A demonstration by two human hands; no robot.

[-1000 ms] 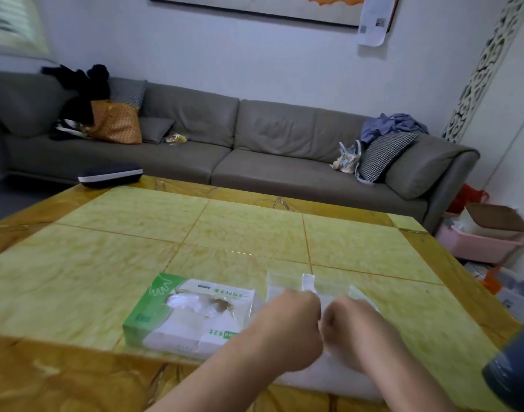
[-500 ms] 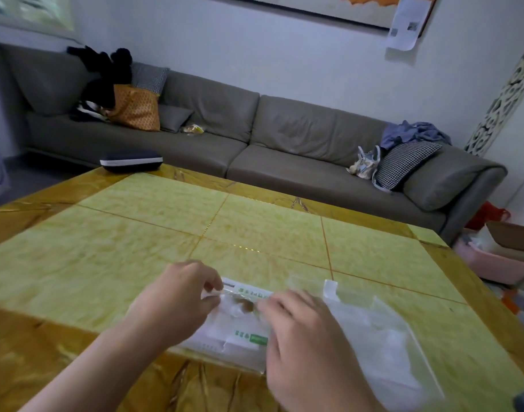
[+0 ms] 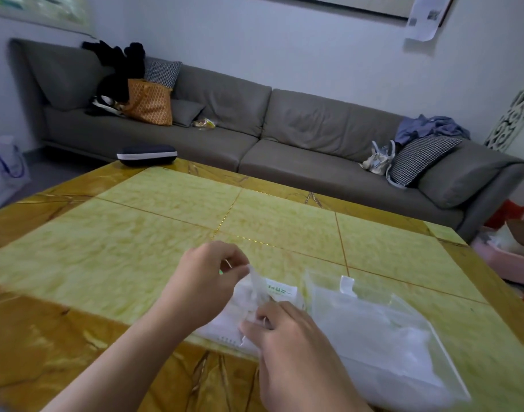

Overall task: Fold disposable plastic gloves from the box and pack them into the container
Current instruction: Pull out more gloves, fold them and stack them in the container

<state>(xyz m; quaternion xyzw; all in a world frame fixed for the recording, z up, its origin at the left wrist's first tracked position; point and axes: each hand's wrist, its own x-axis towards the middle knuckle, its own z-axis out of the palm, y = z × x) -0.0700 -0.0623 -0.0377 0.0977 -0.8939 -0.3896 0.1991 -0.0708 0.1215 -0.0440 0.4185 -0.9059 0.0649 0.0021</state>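
- Glove [image 3: 256,288]: a thin, translucent white plastic film, crinkled and limp, stretched between my two hands just above the box [image 3: 280,292].
- Left hand [image 3: 207,281]: my grip here is a pinch, thumb and forefinger closed on the glove's upper edge, the other fingers curled in behind.
- Right hand [image 3: 287,337]: fingers curled, grip pinching the lower part of the same film close to the box's near edge.
- Box: flat white cardboard with green print on its top panel, lying on the counter [image 3: 135,233] mostly hidden under my hands; more crumpled film shows at its opening.
- Container [image 3: 382,331]: a clear, shallow, rectangular plastic case with a small white tab on its far rim, lying just right of the box; pale folded film shows cloudy through its wall.
- Counter: glossy, stone-like top with yellow-green mottled panels, thin gold seams and a darker amber veined border.
- Case [image 3: 147,153]: a dark oval zip case with a white band, at the counter's far left corner.
- Sofa [image 3: 284,129]: long, grey-brown, matte upholstery, behind the counter; it carries an orange patterned bag [image 3: 149,105], checked cushions and loose clothing.
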